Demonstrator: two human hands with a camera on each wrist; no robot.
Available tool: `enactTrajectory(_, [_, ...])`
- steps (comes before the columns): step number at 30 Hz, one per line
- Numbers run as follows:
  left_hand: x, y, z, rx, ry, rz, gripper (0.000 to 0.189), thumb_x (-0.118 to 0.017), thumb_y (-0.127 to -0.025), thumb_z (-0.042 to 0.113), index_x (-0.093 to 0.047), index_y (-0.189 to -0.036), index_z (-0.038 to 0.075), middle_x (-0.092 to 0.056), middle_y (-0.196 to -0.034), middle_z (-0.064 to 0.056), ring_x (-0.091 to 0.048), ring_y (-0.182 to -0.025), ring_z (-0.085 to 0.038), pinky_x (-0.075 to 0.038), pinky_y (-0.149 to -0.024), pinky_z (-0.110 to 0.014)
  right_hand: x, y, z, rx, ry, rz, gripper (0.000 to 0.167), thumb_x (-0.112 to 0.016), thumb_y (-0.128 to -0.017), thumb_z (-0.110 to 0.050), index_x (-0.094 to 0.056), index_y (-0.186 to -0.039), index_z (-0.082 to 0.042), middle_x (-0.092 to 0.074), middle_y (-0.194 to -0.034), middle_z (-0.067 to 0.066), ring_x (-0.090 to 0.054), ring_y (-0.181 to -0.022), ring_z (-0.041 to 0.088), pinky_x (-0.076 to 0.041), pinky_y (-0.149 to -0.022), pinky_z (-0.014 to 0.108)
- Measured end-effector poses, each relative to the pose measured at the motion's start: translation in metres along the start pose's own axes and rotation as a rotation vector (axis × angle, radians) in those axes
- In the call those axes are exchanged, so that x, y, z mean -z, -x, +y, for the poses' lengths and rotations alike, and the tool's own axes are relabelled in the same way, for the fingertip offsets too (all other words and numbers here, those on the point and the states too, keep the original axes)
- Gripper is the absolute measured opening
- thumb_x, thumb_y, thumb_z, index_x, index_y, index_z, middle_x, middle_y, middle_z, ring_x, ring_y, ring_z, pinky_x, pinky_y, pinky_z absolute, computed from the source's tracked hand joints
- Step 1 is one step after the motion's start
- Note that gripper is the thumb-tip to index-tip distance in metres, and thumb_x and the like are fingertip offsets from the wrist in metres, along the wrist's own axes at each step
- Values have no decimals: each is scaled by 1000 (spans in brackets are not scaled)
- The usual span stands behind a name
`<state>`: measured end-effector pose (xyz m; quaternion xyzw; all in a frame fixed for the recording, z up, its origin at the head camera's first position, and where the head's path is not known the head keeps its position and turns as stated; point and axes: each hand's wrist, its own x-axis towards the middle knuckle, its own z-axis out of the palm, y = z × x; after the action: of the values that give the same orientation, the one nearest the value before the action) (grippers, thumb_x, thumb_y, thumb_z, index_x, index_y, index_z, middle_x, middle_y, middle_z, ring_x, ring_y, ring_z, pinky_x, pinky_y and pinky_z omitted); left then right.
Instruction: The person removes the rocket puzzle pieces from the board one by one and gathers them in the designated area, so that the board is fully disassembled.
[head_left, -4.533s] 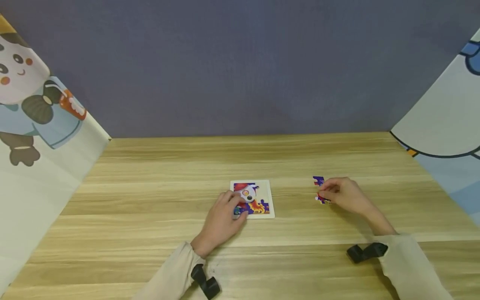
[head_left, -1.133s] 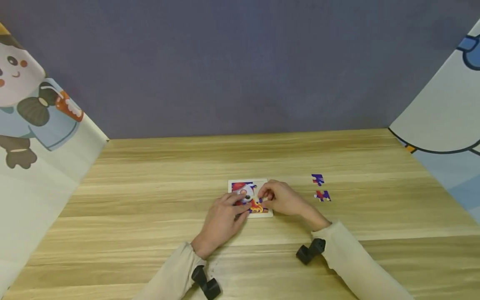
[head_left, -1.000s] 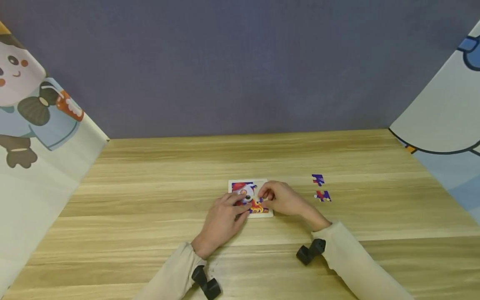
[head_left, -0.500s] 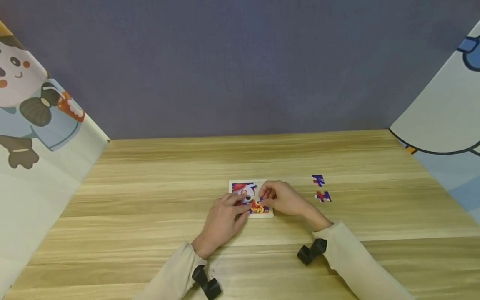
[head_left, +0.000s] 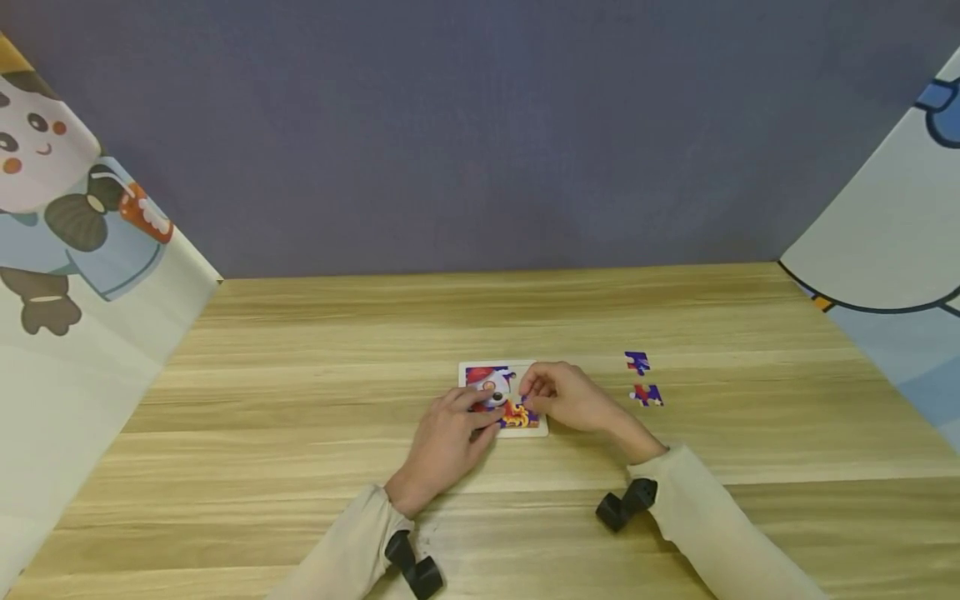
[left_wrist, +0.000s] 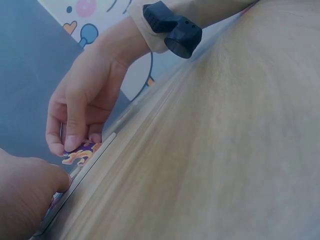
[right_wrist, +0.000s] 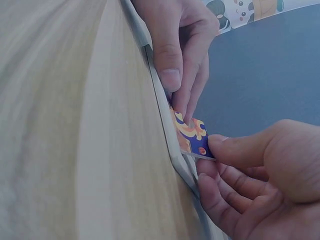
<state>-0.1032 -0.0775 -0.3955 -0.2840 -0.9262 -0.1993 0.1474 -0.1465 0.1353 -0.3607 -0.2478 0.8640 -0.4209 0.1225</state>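
A small jigsaw puzzle in a white-rimmed tray (head_left: 527, 433) lies mid-table, showing a white cartoon face (head_left: 491, 385). My left hand (head_left: 446, 433) rests over its left part, fingers extended onto the picture. At the tray's right side, my right hand (head_left: 573, 398) pinches the edge of a flame-patterned jigsaw piece (right_wrist: 190, 132) between thumb and fingers. In the right wrist view that piece tilts up from the tray, left fingertips touching its other end. The upper right of the tray shows bare backing, partly hidden by my right fingers.
Two loose purple and red jigsaw pieces lie to the right, one upper piece (head_left: 637, 362) and one lower piece (head_left: 647, 395). Dark grey panel (head_left: 480, 142) stands behind the wooden table (head_left: 300, 350); patterned side walls flank it.
My right hand has moved left from the two loose pieces to the tray and now pinches the flame-patterned piece, which lay flat there before. My left hand has barely moved.
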Motion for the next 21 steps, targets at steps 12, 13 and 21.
enactTrajectory(12, [1, 0, 0, 0, 6, -1, 21, -66, -88, 26, -74, -107, 18, -64, -126, -5, -57, -116, -23, -44, -102, -44, -2, -2, 3, -23, -120, 0, 5, -59, -89, 2, -62, -92, 0, -61, -84, 8, -55, -78, 15, -49, -70, 23])
enactTrajectory(13, [1, 0, 0, 1, 5, -3, 21, -66, -89, 26, -74, -107, 18, -64, -126, -4, -57, -116, -23, -44, -101, -44, -2, -2, 3, -29, -128, 0, 6, -59, -89, 3, -62, -93, 0, -61, -85, 8, -55, -78, 15, -49, -70, 23])
enactTrajectory(21, [2, 0, 1, -2, 1, -4, 22, -66, -88, 27, -74, -107, 18, -64, -126, -4, -57, -115, -23, -46, -99, -44, -3, -3, 4, -35, -140, 2, 6, -58, -89, 4, -62, -93, 2, -61, -85, 9, -56, -78, 14, -50, -70, 22])
